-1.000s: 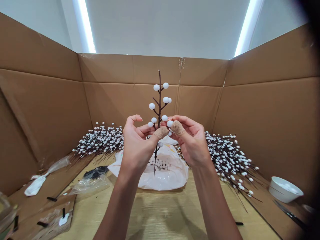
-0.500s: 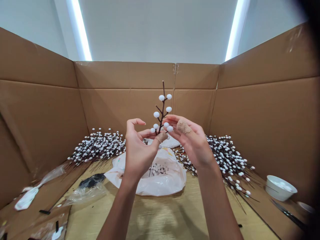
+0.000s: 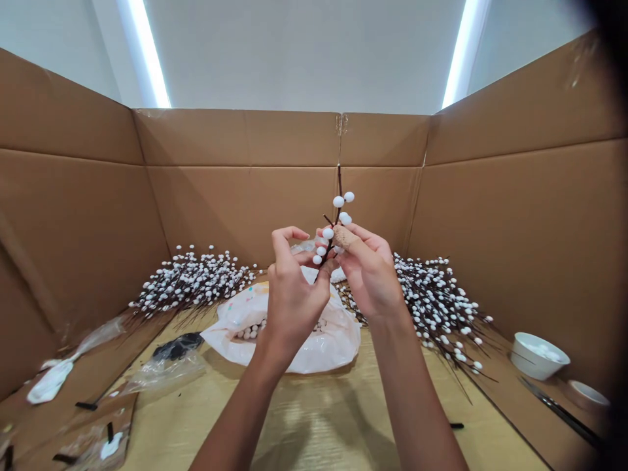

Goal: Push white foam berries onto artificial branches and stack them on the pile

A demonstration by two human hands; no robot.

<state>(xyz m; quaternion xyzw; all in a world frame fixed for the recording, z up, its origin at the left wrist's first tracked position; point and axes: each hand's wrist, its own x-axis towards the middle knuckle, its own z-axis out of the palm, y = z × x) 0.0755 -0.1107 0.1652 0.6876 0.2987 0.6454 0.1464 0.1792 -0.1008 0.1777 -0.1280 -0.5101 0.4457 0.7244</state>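
Note:
An artificial berry branch (image 3: 338,201), dark-stemmed with several white balls, is held up in front of me and leans slightly right. My left hand (image 3: 297,281) pinches its lower stem between thumb and finger, with the index finger curled free above. Higher up, my right hand (image 3: 366,265) closes its fingers around the middle of the branch, partly hiding the balls there. Tan wrapping covers part of its thumb. Below the hands lies an open white plastic bag (image 3: 314,356) with loose white balls (image 3: 251,330) inside, partly covered by my left wrist.
Piles of white-berry branches lie at the left (image 3: 193,284) and right (image 3: 444,307). On the right stand a white bowl (image 3: 537,366), scissors (image 3: 557,409) and a tape roll (image 3: 589,394). Clear plastic (image 3: 164,373) and a white bottle-like item (image 3: 53,381) lie left. Cardboard walls (image 3: 235,196) surround the table.
My hands and the branch have shifted right. My right hand has moved from beside the lower balls to grip the branch's middle, and the branch has turned a little.

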